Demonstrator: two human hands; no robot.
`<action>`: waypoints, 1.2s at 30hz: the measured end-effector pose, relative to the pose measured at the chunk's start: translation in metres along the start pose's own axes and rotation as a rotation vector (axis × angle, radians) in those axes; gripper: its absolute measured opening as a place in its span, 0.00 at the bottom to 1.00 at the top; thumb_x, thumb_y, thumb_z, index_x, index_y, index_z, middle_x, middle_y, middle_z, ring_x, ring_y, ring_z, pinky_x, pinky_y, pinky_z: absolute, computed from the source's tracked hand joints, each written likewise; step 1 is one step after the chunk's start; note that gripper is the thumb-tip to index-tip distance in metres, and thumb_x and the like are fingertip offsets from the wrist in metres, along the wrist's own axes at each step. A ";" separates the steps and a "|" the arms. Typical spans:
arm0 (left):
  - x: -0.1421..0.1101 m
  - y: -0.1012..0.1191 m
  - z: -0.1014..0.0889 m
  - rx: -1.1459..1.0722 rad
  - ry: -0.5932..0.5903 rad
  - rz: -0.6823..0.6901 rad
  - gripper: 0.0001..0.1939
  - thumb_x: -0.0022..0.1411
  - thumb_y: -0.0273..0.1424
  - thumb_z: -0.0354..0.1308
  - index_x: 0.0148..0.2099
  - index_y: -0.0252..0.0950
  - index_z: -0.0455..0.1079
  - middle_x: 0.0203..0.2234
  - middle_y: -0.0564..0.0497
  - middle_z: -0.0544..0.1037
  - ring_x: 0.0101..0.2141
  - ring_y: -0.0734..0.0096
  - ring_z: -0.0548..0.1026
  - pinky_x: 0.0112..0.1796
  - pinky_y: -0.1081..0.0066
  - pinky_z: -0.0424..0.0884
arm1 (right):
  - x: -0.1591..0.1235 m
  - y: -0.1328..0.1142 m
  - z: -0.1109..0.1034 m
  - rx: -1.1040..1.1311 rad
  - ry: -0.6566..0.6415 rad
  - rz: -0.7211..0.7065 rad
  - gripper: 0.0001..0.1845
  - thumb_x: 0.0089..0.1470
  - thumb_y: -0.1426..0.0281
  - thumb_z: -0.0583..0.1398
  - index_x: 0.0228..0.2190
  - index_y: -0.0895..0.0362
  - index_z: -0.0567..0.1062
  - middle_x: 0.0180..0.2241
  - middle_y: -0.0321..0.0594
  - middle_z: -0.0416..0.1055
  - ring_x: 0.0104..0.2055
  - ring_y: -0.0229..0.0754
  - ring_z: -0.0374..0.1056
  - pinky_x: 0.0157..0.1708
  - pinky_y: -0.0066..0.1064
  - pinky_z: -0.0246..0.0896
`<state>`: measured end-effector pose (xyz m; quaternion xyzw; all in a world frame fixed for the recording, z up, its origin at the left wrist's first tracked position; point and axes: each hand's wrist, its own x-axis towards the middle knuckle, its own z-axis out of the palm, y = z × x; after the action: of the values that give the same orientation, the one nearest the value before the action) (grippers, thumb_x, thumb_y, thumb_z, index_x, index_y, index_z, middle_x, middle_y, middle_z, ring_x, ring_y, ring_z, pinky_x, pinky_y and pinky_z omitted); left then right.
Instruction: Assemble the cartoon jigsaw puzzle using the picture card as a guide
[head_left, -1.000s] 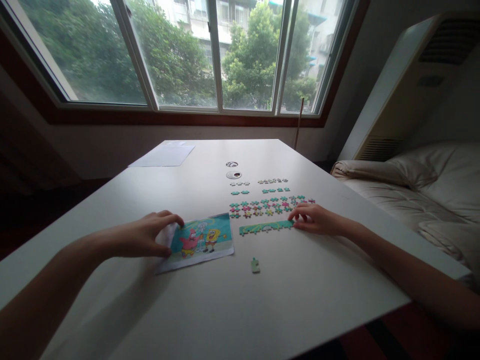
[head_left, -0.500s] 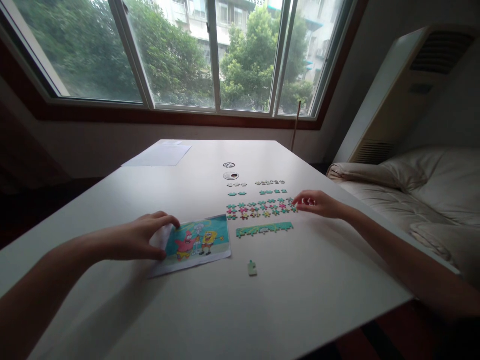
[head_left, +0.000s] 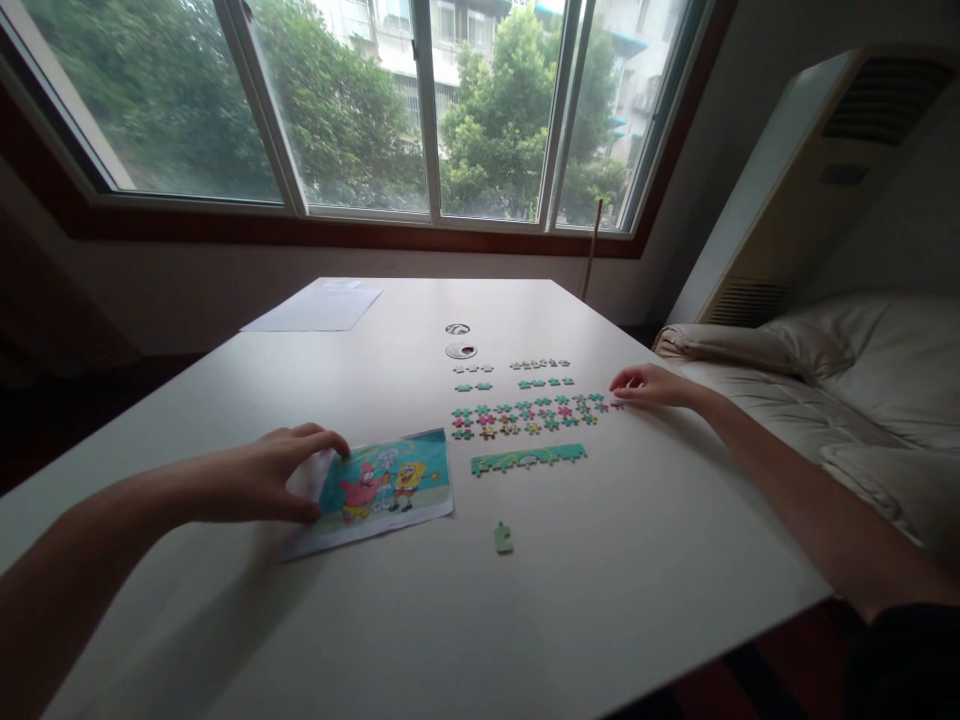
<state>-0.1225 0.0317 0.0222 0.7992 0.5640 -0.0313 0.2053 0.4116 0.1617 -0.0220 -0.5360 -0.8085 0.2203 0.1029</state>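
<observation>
Hands point(head_left: 274, 475) at picture point(head_left: 386, 485), puzzle pieces point(head_left: 487, 432)

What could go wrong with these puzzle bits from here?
The right hand is at the right end of the rows of loose pieces, so its fingers might knock neighbouring ones out of line.

The left hand rests on the picture sheet; if that slid to the right, its edge could push the loose pieces or the joined strip.

The lone green piece lies apart on the near side, where a passing arm might sweep it away.
</observation>
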 end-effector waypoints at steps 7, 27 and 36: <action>0.000 0.003 -0.001 0.044 -0.007 -0.003 0.25 0.48 0.32 0.55 0.51 0.37 0.65 0.48 0.48 0.68 0.48 0.56 0.64 0.48 0.65 0.60 | -0.009 0.003 0.006 0.019 0.002 0.009 0.27 0.43 0.50 0.58 0.34 0.61 0.76 0.29 0.42 0.72 0.29 0.39 0.64 0.30 0.29 0.57; 0.002 0.001 0.001 0.060 -0.011 -0.063 0.26 0.48 0.33 0.56 0.51 0.36 0.65 0.48 0.47 0.69 0.49 0.53 0.65 0.48 0.63 0.61 | -0.012 0.017 0.005 0.083 0.001 0.005 0.25 0.45 0.52 0.58 0.34 0.62 0.75 0.29 0.42 0.72 0.30 0.39 0.64 0.31 0.30 0.56; 0.003 -0.004 0.002 0.056 -0.006 -0.043 0.25 0.48 0.34 0.54 0.52 0.37 0.64 0.48 0.48 0.69 0.48 0.55 0.64 0.48 0.64 0.60 | -0.008 0.017 0.007 -0.021 0.080 0.002 0.23 0.47 0.54 0.56 0.33 0.61 0.76 0.29 0.42 0.73 0.29 0.40 0.65 0.30 0.29 0.58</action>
<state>-0.1245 0.0345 0.0187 0.7923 0.5794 -0.0540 0.1836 0.4262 0.1578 -0.0351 -0.5461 -0.8055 0.1902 0.1296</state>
